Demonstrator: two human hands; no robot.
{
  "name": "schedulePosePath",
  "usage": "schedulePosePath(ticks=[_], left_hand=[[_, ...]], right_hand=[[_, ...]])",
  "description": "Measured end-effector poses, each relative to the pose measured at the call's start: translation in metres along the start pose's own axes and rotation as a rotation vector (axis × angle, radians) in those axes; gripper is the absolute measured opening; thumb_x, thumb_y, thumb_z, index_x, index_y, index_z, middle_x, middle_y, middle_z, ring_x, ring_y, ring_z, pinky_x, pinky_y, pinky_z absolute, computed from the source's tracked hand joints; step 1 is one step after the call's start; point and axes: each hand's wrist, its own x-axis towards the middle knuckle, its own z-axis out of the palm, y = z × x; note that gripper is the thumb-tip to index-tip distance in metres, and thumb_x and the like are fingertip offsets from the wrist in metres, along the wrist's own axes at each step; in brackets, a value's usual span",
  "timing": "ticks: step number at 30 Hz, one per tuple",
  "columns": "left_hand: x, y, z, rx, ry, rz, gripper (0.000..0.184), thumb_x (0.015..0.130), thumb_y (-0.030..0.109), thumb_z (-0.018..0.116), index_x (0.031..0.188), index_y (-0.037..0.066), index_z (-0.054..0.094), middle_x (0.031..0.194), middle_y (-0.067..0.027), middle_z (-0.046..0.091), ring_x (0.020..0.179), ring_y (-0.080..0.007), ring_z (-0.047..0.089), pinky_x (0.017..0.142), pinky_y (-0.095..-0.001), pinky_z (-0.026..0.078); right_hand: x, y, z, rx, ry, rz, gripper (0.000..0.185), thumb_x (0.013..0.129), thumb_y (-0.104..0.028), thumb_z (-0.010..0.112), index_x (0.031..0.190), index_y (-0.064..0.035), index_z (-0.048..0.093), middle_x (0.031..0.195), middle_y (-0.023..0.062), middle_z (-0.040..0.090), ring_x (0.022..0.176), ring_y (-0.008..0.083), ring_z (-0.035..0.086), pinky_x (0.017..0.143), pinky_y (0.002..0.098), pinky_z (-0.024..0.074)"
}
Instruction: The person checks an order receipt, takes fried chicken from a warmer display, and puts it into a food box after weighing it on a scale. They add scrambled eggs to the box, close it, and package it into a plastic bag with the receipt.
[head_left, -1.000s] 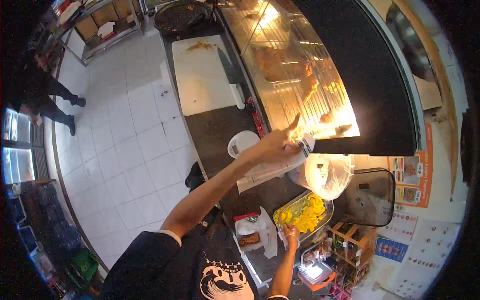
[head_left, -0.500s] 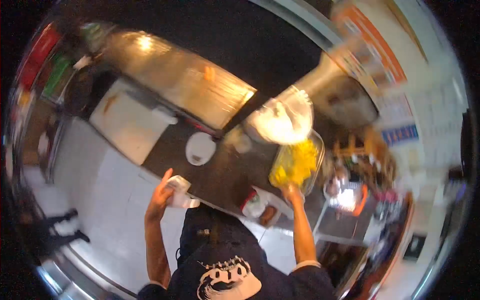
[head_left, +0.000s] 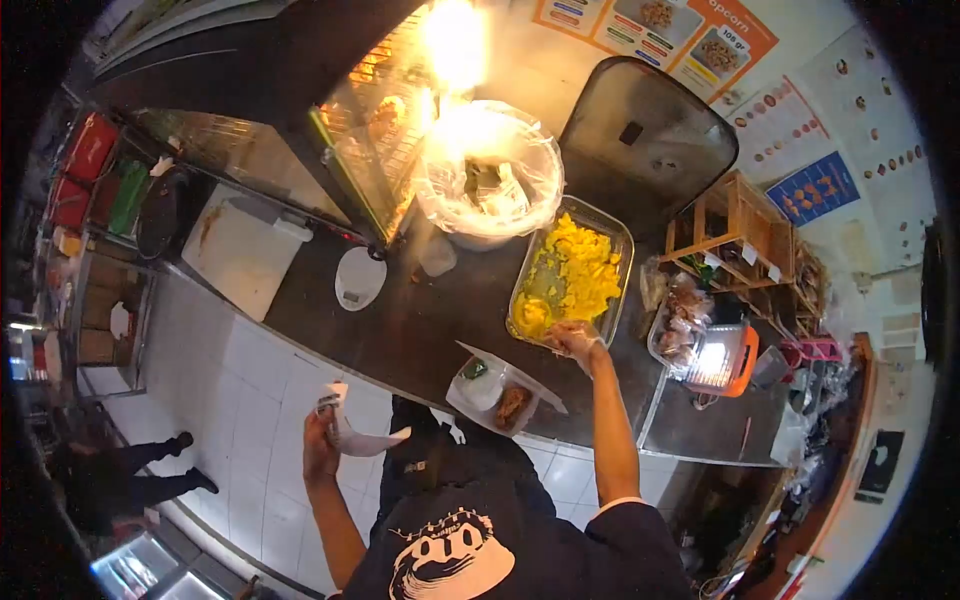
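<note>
My left hand (head_left: 320, 447) grasps curled paper (head_left: 353, 437); my right hand (head_left: 577, 341), grip unclear, meets a glass dish (head_left: 627, 264) of yellow food (head_left: 580, 262), long axis pointing away, slightly rightward

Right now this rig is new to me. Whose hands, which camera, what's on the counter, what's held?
No robot here: these are a person's two bare arms, seen by one head-worn camera looking forward and down. The left hand holds a curled white paper away from the counter. The right hand is at the near edge of a clear dish of yellow food; whether it grips any is unclear. Also on the counter: an open paper box with food, an oval white scale, a bag-lined tub and a white board.
</note>
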Motion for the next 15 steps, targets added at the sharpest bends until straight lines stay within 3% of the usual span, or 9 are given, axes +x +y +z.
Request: schedulePosePath(ticks=[3,4,5,7,9,10,13,14,15], left_hand=[[-0.035,-0.037,0.025,0.024,0.094,0.004,0.042,0.097,0.018,0.054,0.132,-0.004,0.054,0.111,-0.0089,0.066,0.095,-0.0152,0.061,0.084,-0.0312,0.051],[-0.047,-0.048,0.033,-0.031,-0.097,0.075,0.044,0.098,0.025,0.051,0.130,-0.005,0.055,0.101,-0.0079,0.065,0.085,-0.0158,0.062,0.075,-0.0315,0.052],[-0.052,-0.067,0.022,-0.135,-0.050,-0.014,0.046,0.099,0.031,0.049,0.129,-0.004,0.055,0.095,-0.0083,0.065,0.080,-0.0197,0.063,0.070,-0.0370,0.052],[-0.071,-0.067,0.050,-0.277,-0.136,-0.020,0.045,0.099,0.031,0.050,0.128,-0.003,0.055,0.093,-0.0094,0.066,0.083,-0.0242,0.064,0.076,-0.0431,0.054],[-0.077,-0.068,0.059,-0.363,-0.045,-0.113,0.046,0.099,0.030,0.050,0.131,-0.002,0.052,0.091,-0.0110,0.067,0.090,-0.0298,0.065,0.084,-0.0488,0.054],[-0.078,-0.067,0.057,-0.478,-0.112,-0.151,0.046,0.099,0.028,0.050,0.133,-0.002,0.049,0.098,-0.0158,0.067,0.101,-0.0344,0.064,0.092,-0.0541,0.052],[-0.077,-0.053,0.073,-0.408,-0.067,-0.187,0.047,0.100,0.028,0.049,0.136,-0.001,0.046,0.108,-0.0219,0.065,0.107,-0.0385,0.062,0.097,-0.0568,0.048],[-0.068,-0.060,0.060,-0.381,-0.047,-0.144,0.047,0.100,0.027,0.048,0.137,-0.001,0.044,0.121,-0.0262,0.060,0.114,-0.0414,0.059,0.102,-0.0585,0.045],[-0.067,-0.056,0.060,-0.386,-0.034,-0.135,0.047,0.100,0.027,0.048,0.137,-0.001,0.044,0.121,-0.0262,0.060,0.114,-0.0414,0.059,0.102,-0.0585,0.045]], right_hand=[[-0.031,-0.016,-0.017,-0.046,0.069,-0.092,0.020,0.093,-0.024,0.066,0.088,-0.0042,0.070,0.068,-0.0012,0.059,0.058,0.0055,0.050,0.051,0.0230,0.0366],[-0.048,-0.021,-0.021,0.008,0.108,-0.142,0.021,0.093,-0.024,0.066,0.088,-0.0035,0.069,0.067,-0.0015,0.058,0.058,0.0051,0.050,0.050,0.0234,0.0360],[-0.070,-0.031,-0.018,0.065,0.134,-0.183,0.022,0.093,-0.023,0.066,0.087,-0.0029,0.069,0.067,-0.0018,0.058,0.058,0.0048,0.049,0.050,0.0237,0.0354],[-0.121,-0.066,-0.021,-0.026,0.059,-0.189,0.022,0.093,-0.025,0.065,0.087,-0.0033,0.069,0.067,-0.0020,0.056,0.056,0.0054,0.047,0.049,0.0246,0.0341],[-0.170,-0.073,-0.017,-0.017,0.068,-0.267,0.016,0.088,-0.021,0.066,0.084,-0.0068,0.073,0.065,-0.0034,0.052,0.058,0.0058,0.044,0.053,0.0243,0.0342],[-0.187,-0.064,-0.013,-0.011,0.052,-0.264,0.016,0.088,-0.021,0.066,0.084,-0.0068,0.073,0.065,-0.0034,0.052,0.058,0.0058,0.044,0.053,0.0243,0.0342],[-0.214,-0.040,0.008,-0.030,-0.043,-0.292,0.021,0.092,-0.023,0.065,0.082,-0.0049,0.071,0.066,-0.0016,0.052,0.052,0.0077,0.043,0.048,0.0241,0.0314],[-0.216,-0.031,0.027,-0.084,-0.028,-0.296,0.018,0.090,-0.021,0.066,0.085,-0.0052,0.073,0.065,-0.0028,0.051,0.055,0.0067,0.044,0.050,0.0245,0.0336],[-0.218,-0.021,0.043,-0.140,-0.007,-0.302,0.016,0.089,-0.020,0.067,0.089,-0.0055,0.074,0.063,-0.0039,0.049,0.059,0.0057,0.045,0.053,0.0248,0.0359]])
